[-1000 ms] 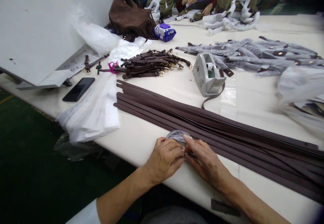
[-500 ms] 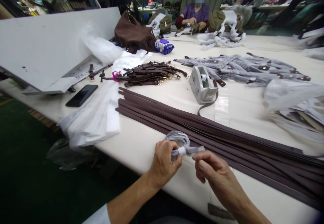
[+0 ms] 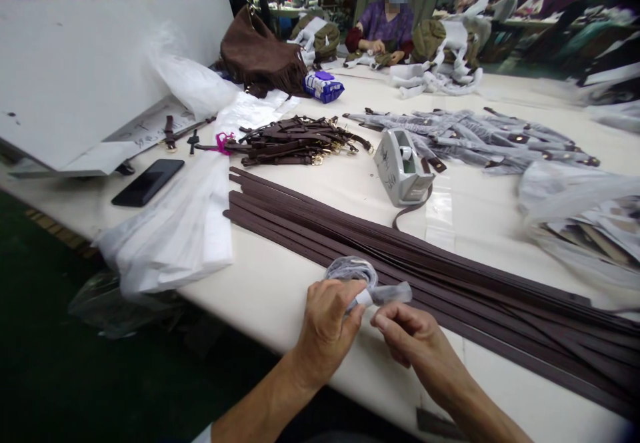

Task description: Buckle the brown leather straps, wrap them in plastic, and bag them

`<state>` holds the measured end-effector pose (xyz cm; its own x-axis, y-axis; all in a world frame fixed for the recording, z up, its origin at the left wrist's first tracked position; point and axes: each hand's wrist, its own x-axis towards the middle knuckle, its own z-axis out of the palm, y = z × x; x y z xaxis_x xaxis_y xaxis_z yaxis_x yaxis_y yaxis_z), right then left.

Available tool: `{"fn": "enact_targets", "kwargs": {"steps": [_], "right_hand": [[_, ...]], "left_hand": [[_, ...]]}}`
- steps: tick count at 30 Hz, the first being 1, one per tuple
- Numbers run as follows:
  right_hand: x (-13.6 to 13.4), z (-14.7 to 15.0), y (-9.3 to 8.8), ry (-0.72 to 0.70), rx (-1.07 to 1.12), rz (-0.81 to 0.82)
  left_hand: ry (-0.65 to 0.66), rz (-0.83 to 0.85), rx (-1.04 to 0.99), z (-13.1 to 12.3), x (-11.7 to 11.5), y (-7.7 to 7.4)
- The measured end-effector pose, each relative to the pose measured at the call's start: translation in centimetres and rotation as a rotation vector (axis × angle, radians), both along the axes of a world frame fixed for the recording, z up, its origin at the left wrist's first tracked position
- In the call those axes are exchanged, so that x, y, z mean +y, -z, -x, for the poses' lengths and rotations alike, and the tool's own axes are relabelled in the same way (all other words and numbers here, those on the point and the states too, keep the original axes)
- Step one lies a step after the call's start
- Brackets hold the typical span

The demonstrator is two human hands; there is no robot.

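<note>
Near the table's front edge my left hand [image 3: 327, 323] is closed around a coiled strap [image 3: 353, 269] wrapped in see-through plastic. A white band [image 3: 361, 298] goes round the coil beside my thumb, and a plastic-covered end [image 3: 393, 292] sticks out to the right. My right hand [image 3: 413, 336] pinches with thumb and forefinger close to the band; a small pale bit shows at the fingertips, too small to name. Long dark brown straps [image 3: 400, 256] lie side by side just behind both hands.
A grey tape dispenser [image 3: 403, 169] stands behind the long straps. Farther off lie buckled brown straps [image 3: 295, 139], plastic-wrapped straps [image 3: 475, 133] and a brown fringed bag [image 3: 260, 53]. A phone [image 3: 149, 183] and white sheets [image 3: 200, 229] are at left. Across the table a person [image 3: 385, 29] works.
My right hand has moved left and its fingers have come together in a pinch by the white band. My left hand still grips the coil, now slightly turned.
</note>
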<state>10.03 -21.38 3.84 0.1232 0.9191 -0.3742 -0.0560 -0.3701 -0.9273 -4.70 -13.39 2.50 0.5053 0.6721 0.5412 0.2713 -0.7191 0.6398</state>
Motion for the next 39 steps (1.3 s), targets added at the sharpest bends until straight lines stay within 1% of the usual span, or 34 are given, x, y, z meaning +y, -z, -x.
{"fn": "enact_targets", "kwargs": {"steps": [5,10,13,17,19,20,21,23,25,26,28,29,31,32,33,34,35,36,38,39], "right_hand": [[0.6,0.1,-0.2,0.018,-0.075,0.012],[0.9,0.3,-0.1,0.022,-0.089,0.01],[1.0,0.4,0.1,0.04,-0.096,0.024],[1.6,0.5,0.2,0.094,-0.057,0.099],[2.0,0.4,0.0,0.091,-0.008,0.113],[2.3,0.3,-0.1,0.079,0.017,0.111],[2.5,0.2,-0.2,0.066,0.032,0.1],[2.8,0.0,-0.4,0.055,0.007,0.037],[2.9,-0.1,-0.4,0.09,-0.133,-0.073],[2.9,-0.1,-0.3,0.13,-0.255,-0.135],[2.8,-0.3,-0.2,0.222,-0.561,-0.25],[2.7,-0.6,-0.2,0.28,-0.734,-0.318],[2.3,-1.4,-0.8,0.406,-1.079,-0.504],[2.0,-2.0,-1.4,0.457,-1.237,-0.607],[1.5,-2.6,-2.2,0.48,-1.383,-0.699],[1.0,-3.3,-3.1,0.448,-1.513,-0.771],[0.3,-4.0,-4.1,0.349,-1.619,-0.811],[-0.5,-4.6,-5.0,0.211,-1.69,-0.817],[-2.3,-5.4,-6.7,-0.071,-1.734,-0.736],[-3.2,-5.6,-7.2,-0.165,-1.725,-0.672]], "left_hand": [[0.018,-0.011,0.012,0.1,0.5,0.2],[0.03,-0.01,0.016,0.3,0.9,-0.1],[0.03,0.021,0.002,0.3,1.0,-0.2],[0.052,0.098,-0.082,0.2,1.2,-0.3],[0.071,0.182,-0.117,0.1,1.2,-0.5],[0.075,0.253,-0.131,0.0,1.2,-0.7],[0.075,0.351,-0.144,0.0,1.2,-0.9],[0.087,0.614,-0.177,0.1,1.4,-1.6],[0.126,0.896,-0.231,0.0,1.8,-2.3],[0.153,1.014,-0.264,-0.1,2.0,-2.7],[0.199,1.192,-0.316,-0.4,2.5,-3.4],[0.212,1.254,-0.326,-0.7,2.7,-3.8],[0.229,1.332,-0.307,-1.6,3.0,-4.5],[0.24,1.342,-0.279,-2.1,3.2,-5.0],[0.262,1.329,-0.242,-2.7,3.2,-5.4],[0.301,1.293,-0.193,-3.3,3.2,-5.9],[0.359,1.235,-0.124,-4.0,3.1,-6.3],[0.427,1.157,-0.035,-4.6,2.9,-6.8],[0.561,0.968,0.161,-6.0,2.2,-7.5],[0.617,0.883,0.245,-6.7,1.6,-7.6]]}}
